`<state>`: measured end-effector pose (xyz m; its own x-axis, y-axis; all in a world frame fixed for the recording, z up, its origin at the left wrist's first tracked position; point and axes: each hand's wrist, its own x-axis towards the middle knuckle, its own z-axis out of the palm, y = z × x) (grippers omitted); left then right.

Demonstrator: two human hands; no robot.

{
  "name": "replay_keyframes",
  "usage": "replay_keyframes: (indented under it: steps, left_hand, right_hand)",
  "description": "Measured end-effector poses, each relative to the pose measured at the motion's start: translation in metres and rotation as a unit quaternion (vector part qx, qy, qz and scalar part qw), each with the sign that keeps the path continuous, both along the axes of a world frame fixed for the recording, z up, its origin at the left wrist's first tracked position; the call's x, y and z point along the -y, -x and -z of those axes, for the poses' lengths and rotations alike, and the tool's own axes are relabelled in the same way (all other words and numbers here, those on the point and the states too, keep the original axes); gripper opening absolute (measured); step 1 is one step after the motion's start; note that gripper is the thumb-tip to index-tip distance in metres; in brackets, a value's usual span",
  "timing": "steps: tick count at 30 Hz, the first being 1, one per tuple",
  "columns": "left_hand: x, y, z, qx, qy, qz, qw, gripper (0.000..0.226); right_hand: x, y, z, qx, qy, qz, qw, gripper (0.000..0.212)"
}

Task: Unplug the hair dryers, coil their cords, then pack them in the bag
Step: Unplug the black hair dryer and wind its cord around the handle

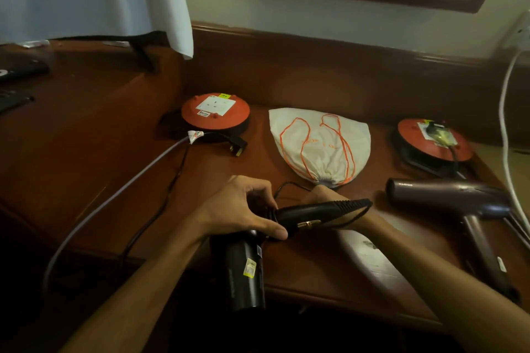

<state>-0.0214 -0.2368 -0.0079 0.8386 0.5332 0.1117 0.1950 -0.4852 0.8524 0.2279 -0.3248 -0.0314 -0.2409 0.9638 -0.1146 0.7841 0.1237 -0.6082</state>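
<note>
Head view: both hands' fingers grip black hair dryer [246, 266]; cream drawstring bag [321, 143] lies cinched.

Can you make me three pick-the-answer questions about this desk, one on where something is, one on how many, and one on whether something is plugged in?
1. Where is the white drawstring bag?
A. between the two red cord reels
B. on the floor
C. in a hand

2. How many hair dryers are in view?
A. one
B. two
C. four

3. The left reel's socket is:
A. empty
B. holding a plug
C. covered by the bag

Answers:
1 A, it lies between the left reel and the right reel.
2 B, the black hair dryer in the hands and the purple hair dryer on the desk.
3 A, a black plug lies loose beside it.
</note>
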Motion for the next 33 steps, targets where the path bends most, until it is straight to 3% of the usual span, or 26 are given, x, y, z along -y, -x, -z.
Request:
replay_keyframes:
  steps: [9,17,20,22,26,33]
  left_hand:
    - [-0.001,-0.012,-0.009,-0.096,-0.006,0.03,0.995,0.046]
    - [-0.005,-0.024,-0.013,-0.169,0.009,0.047,0.984,0.074]
    - [-0.002,-0.03,-0.016,-0.166,0.019,0.08,0.983,0.031]
    - [-0.003,-0.031,-0.016,-0.16,0.011,0.073,0.984,0.019]
    - [-0.001,-0.028,-0.014,-0.156,-0.014,0.062,0.986,0.029]
    - [0.002,-0.024,-0.011,-0.122,0.008,0.05,0.991,0.032]
  right_hand:
    - [-0.045,0.011,-0.059,0.025,0.107,-0.044,0.993,0.033]
    - [-0.04,0.018,-0.09,0.07,0.142,-0.094,0.983,0.012]
    - [-0.035,0.025,-0.092,0.102,0.105,-0.112,0.983,0.013]
    - [-0.031,0.031,-0.093,0.108,0.076,-0.117,0.984,0.012]
    - [-0.021,0.033,-0.101,0.182,0.022,-0.078,0.98,0.012]
    - [-0.01,0.01,-0.106,0.221,-0.075,0.02,0.972,0.057]
